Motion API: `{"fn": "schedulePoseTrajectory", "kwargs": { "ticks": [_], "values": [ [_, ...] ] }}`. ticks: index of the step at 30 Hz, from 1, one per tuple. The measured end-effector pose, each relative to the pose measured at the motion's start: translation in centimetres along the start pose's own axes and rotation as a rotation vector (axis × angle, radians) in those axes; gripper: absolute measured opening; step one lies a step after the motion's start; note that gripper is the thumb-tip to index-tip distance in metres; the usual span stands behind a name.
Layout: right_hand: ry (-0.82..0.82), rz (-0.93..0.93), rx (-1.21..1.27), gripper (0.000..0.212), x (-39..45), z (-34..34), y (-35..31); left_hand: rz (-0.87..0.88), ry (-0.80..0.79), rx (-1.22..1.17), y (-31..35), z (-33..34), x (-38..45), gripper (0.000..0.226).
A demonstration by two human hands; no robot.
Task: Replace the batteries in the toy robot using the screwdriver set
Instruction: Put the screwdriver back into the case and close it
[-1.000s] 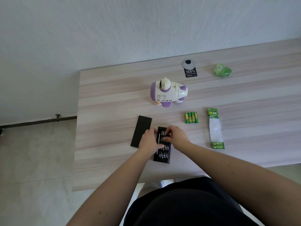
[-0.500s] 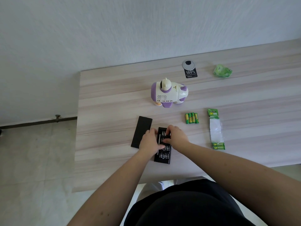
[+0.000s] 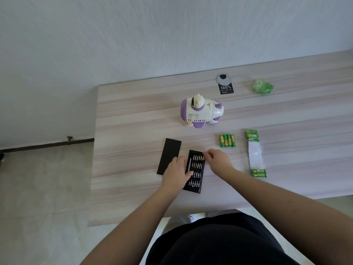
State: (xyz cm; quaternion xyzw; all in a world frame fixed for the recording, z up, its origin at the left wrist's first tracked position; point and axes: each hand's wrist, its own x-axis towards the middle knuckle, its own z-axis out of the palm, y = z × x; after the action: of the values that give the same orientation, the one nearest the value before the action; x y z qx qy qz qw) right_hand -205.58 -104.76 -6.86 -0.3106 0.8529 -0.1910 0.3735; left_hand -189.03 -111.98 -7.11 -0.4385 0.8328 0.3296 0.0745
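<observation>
The white and purple toy robot [image 3: 202, 111] stands upright mid-table. In front of it lies the open black screwdriver set tray [image 3: 194, 185] with rows of silver bits and a slim driver handle [image 3: 189, 164] along its left side. My left hand [image 3: 176, 174] grips the tray's left edge, its thumb beside the driver handle. My right hand [image 3: 219, 159] sits at the tray's top right corner, fingertips pinched together on what looks like a small bit. Several loose green batteries [image 3: 227, 140] lie to the right of the tray.
The set's black lid [image 3: 170, 152] lies flat just left of the tray. A battery pack card [image 3: 256, 153] with two batteries in it lies to the right. At the back of the wooden table [image 3: 133, 121] lie a black tag [image 3: 225, 87] and a crumpled green wrapper [image 3: 262, 87].
My right hand has drawn back from over the upper bit rows to the tray's top right corner, fingers pinched. My left hand has stayed on the tray.
</observation>
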Motion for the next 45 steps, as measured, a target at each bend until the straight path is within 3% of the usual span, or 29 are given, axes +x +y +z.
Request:
{"fn": "schedulePoseTrajectory", "kwargs": {
  "ticks": [4,8,12,17,25,28,37,42,45],
  "values": [
    [0.084,-0.061,0.023,0.022,-0.2,-0.3,0.4,-0.018,-0.092,-0.020,-1.0,0.3,-0.8,0.053],
    [-0.054,-0.175,-0.150,0.040,0.0,0.5,-0.4,-0.003,-0.096,-0.022,-1.2,0.7,-1.2,0.046],
    [-0.102,-0.136,-0.228,0.048,0.1,0.6,-1.3,0.004,-0.083,-0.045,-1.2,0.9,-1.4,0.044],
    [-0.144,-0.026,-0.157,0.043,0.9,-0.6,-1.6,0.024,-0.084,-0.019,-1.3,1.2,-1.5,0.043],
    [-0.168,0.036,0.308,0.023,-1.3,-1.9,-1.4,0.048,-0.072,-0.030,-1.7,1.4,-1.7,0.027],
    [-0.214,0.048,0.419,0.027,-2.1,-1.3,-1.2,0.074,-0.058,-0.038,-1.7,1.1,-1.8,0.030],
    [-0.118,-0.047,0.115,0.054,-3.1,-1.0,-1.8,0.126,-0.096,-0.037,-2.7,0.6,-1.3,0.033],
    [-0.086,-0.034,0.132,0.055,-3.3,-0.7,-1.9,0.177,-0.118,-0.057,-3.1,0.2,-1.2,0.033],
    [-0.075,-0.024,0.217,0.051,-3.4,-0.9,-2.0,0.220,-0.004,-0.138,-4.2,-0.2,-1.1,0.017]
  ]
}}
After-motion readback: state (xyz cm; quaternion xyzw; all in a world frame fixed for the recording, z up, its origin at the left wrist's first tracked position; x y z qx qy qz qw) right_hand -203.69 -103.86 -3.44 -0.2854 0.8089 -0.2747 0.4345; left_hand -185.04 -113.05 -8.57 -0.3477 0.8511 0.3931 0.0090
